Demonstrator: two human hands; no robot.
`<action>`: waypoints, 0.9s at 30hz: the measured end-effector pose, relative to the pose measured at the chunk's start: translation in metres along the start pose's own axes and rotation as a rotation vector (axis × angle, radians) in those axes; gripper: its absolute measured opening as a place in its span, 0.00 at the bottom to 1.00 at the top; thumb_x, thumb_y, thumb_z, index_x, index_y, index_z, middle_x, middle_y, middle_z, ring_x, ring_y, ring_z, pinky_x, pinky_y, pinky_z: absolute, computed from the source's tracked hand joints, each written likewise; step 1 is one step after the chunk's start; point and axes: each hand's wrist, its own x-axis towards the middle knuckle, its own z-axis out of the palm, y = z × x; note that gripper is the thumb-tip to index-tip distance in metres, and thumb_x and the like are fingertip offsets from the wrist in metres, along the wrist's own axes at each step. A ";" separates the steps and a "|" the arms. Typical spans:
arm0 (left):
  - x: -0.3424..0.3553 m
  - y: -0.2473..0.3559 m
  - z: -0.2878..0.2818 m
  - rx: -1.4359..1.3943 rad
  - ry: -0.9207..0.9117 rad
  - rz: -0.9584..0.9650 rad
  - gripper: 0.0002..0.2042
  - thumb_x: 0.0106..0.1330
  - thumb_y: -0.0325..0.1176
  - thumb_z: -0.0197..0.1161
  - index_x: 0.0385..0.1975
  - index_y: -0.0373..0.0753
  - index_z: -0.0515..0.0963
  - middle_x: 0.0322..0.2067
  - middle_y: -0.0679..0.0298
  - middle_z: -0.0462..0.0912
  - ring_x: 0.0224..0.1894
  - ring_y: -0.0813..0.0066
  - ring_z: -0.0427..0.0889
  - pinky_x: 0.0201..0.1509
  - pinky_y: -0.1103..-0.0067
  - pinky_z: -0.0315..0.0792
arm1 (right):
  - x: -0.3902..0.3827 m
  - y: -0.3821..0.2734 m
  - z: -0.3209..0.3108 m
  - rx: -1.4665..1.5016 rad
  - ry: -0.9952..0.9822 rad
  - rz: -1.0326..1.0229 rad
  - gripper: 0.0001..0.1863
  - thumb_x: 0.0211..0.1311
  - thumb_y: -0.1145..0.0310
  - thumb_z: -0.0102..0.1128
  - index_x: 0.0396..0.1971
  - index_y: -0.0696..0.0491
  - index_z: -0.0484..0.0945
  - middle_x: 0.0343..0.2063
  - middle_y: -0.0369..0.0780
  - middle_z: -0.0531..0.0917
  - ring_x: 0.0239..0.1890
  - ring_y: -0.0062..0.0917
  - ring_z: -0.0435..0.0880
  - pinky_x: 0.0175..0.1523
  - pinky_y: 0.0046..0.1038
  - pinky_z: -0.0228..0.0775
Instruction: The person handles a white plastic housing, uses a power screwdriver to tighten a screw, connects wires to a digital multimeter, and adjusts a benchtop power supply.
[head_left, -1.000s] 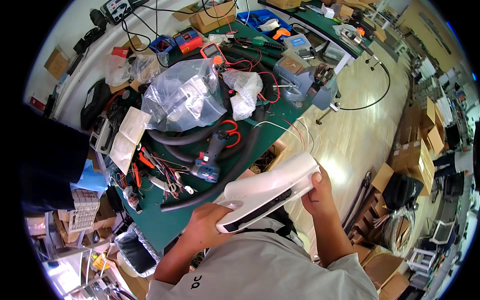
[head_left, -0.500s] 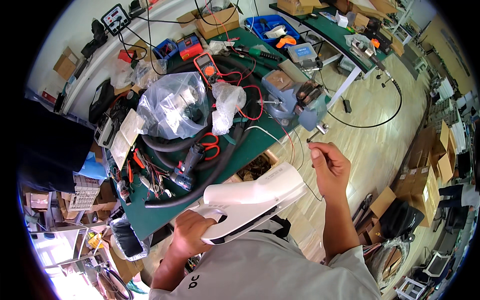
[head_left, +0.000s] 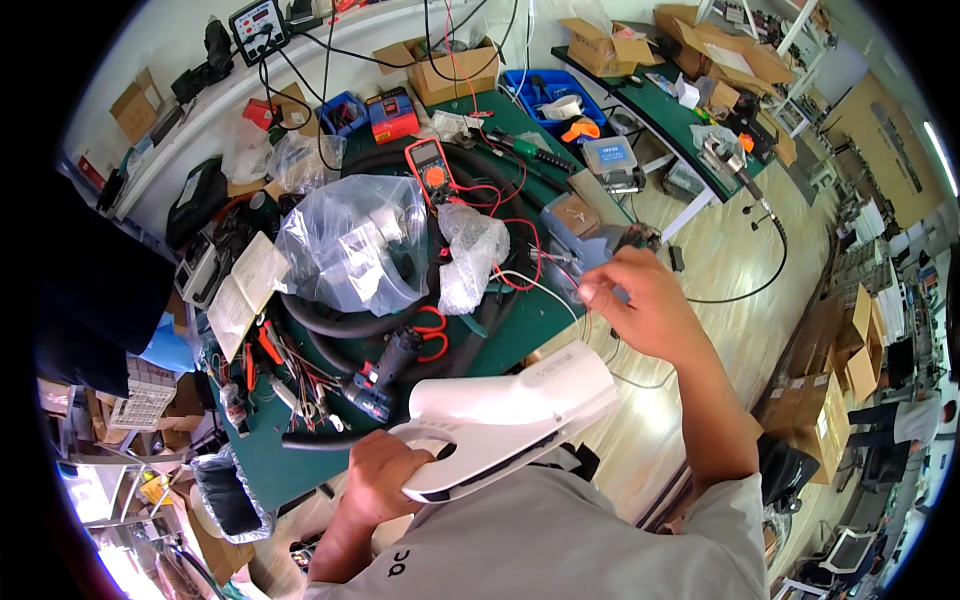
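A white curved plastic housing [head_left: 515, 395] is in my left hand [head_left: 385, 470], whose fingers are closed on its handle end at the bottom. My right hand [head_left: 625, 300] is raised at the bench's right edge, fingers pinched among thin red and white wires [head_left: 540, 282]; what they hold, if anything, is hidden. Just beyond it is a grey-blue bench machine [head_left: 565, 230]. Left of these are a bubble-wrapped item [head_left: 470, 255], a large clear plastic bag [head_left: 345, 245], a red multimeter [head_left: 430, 165], a cordless drill [head_left: 385, 370] and red-handled scissors [head_left: 432, 340].
The cluttered green bench [head_left: 275, 465] has black hose, hand tools and a notebook [head_left: 245, 290]. A second table [head_left: 675, 125] stands at back right. Cardboard boxes [head_left: 805, 420] line the floor on the right, where another person [head_left: 905, 425] stands at the edge of view.
My right hand has let go of the housing and moved forward and left toward the wires and bench machine. My left hand still holds the housing, now lower and more to the left.
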 end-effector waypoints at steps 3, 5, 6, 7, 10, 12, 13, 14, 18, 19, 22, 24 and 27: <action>0.007 -0.013 -0.003 -0.004 0.031 0.022 0.14 0.35 0.33 0.73 0.24 0.38 0.81 0.18 0.64 0.77 0.19 0.64 0.76 0.26 0.72 0.68 | 0.024 0.016 0.007 0.183 -0.269 0.057 0.12 0.59 0.62 0.65 0.26 0.56 0.82 0.23 0.39 0.79 0.30 0.30 0.77 0.35 0.31 0.66; 0.008 -0.017 0.001 -0.034 0.079 -0.003 0.13 0.33 0.31 0.71 0.23 0.39 0.80 0.17 0.63 0.75 0.18 0.62 0.73 0.24 0.71 0.64 | 0.041 0.019 0.009 0.308 -0.419 0.250 0.12 0.59 0.63 0.65 0.25 0.57 0.83 0.22 0.39 0.79 0.27 0.25 0.76 0.33 0.28 0.65; 0.008 -0.018 0.003 -0.033 0.099 -0.018 0.13 0.32 0.31 0.71 0.23 0.38 0.80 0.17 0.63 0.75 0.18 0.62 0.74 0.24 0.71 0.64 | 0.045 0.022 0.007 0.447 -0.440 0.315 0.12 0.62 0.63 0.62 0.30 0.57 0.84 0.24 0.37 0.82 0.26 0.17 0.75 0.31 0.24 0.64; 0.009 -0.017 0.006 -0.033 0.119 -0.033 0.14 0.32 0.32 0.71 0.23 0.38 0.80 0.17 0.63 0.75 0.18 0.62 0.74 0.24 0.71 0.64 | 0.054 0.022 0.004 0.506 -0.411 0.336 0.12 0.63 0.63 0.62 0.31 0.57 0.84 0.24 0.36 0.82 0.26 0.16 0.74 0.31 0.23 0.65; 0.018 -0.010 0.015 -0.023 0.148 -0.100 0.14 0.33 0.29 0.71 0.24 0.37 0.80 0.19 0.61 0.77 0.19 0.62 0.74 0.25 0.72 0.65 | 0.075 0.026 -0.015 0.673 -0.402 0.412 0.13 0.68 0.63 0.58 0.36 0.58 0.84 0.27 0.31 0.82 0.28 0.14 0.75 0.37 0.19 0.68; 0.025 -0.003 0.029 -0.010 0.215 -0.175 0.13 0.35 0.28 0.72 0.24 0.37 0.80 0.20 0.61 0.78 0.20 0.62 0.75 0.26 0.72 0.67 | 0.087 0.043 -0.023 0.775 -0.350 0.353 0.14 0.68 0.62 0.58 0.36 0.58 0.83 0.28 0.34 0.82 0.29 0.15 0.76 0.36 0.20 0.69; 0.029 0.003 0.038 -0.004 0.250 -0.213 0.13 0.35 0.27 0.72 0.24 0.37 0.80 0.21 0.61 0.79 0.20 0.62 0.75 0.26 0.73 0.68 | 0.092 0.052 -0.028 0.827 -0.326 0.324 0.14 0.67 0.61 0.58 0.35 0.58 0.83 0.29 0.35 0.83 0.29 0.16 0.76 0.35 0.21 0.69; 0.033 0.012 0.048 -0.017 0.288 -0.283 0.13 0.38 0.25 0.73 0.25 0.36 0.79 0.22 0.61 0.80 0.21 0.63 0.77 0.27 0.74 0.70 | 0.097 0.061 -0.035 0.851 -0.306 0.303 0.13 0.68 0.62 0.58 0.36 0.57 0.82 0.29 0.36 0.82 0.29 0.16 0.76 0.35 0.21 0.70; 0.063 0.047 0.091 -0.012 0.360 -0.582 0.15 0.40 0.30 0.75 0.28 0.36 0.80 0.23 0.58 0.81 0.22 0.63 0.79 0.28 0.76 0.72 | 0.118 0.103 -0.072 1.060 -0.296 0.146 0.13 0.69 0.63 0.56 0.38 0.58 0.81 0.29 0.37 0.82 0.27 0.18 0.79 0.32 0.21 0.70; 0.078 0.062 0.107 -0.069 0.473 -0.649 0.15 0.45 0.34 0.76 0.29 0.34 0.80 0.23 0.60 0.81 0.22 0.72 0.79 0.28 0.79 0.71 | 0.121 0.114 -0.081 1.093 -0.319 0.114 0.13 0.69 0.63 0.56 0.38 0.58 0.81 0.29 0.37 0.83 0.27 0.18 0.79 0.32 0.21 0.71; 0.101 0.093 0.149 -0.219 0.729 -0.804 0.22 0.54 0.47 0.76 0.29 0.31 0.78 0.21 0.67 0.79 0.24 0.83 0.75 0.28 0.82 0.70 | 0.136 0.133 -0.111 1.172 -0.369 -0.002 0.13 0.70 0.62 0.56 0.40 0.57 0.81 0.31 0.37 0.84 0.26 0.16 0.80 0.31 0.19 0.72; 0.117 0.107 0.165 -0.165 0.797 -0.821 0.26 0.53 0.52 0.75 0.28 0.31 0.78 0.20 0.68 0.78 0.23 0.84 0.74 0.28 0.83 0.70 | 0.144 0.147 -0.126 1.175 -0.383 -0.050 0.13 0.70 0.62 0.56 0.40 0.57 0.81 0.32 0.37 0.84 0.26 0.15 0.80 0.31 0.19 0.72; 0.154 0.133 0.176 -0.177 0.841 -0.870 0.27 0.54 0.54 0.74 0.28 0.31 0.77 0.20 0.70 0.77 0.23 0.84 0.74 0.28 0.84 0.69 | 0.145 0.168 -0.144 1.155 -0.358 -0.106 0.12 0.69 0.63 0.57 0.41 0.56 0.81 0.32 0.37 0.85 0.25 0.15 0.80 0.30 0.19 0.72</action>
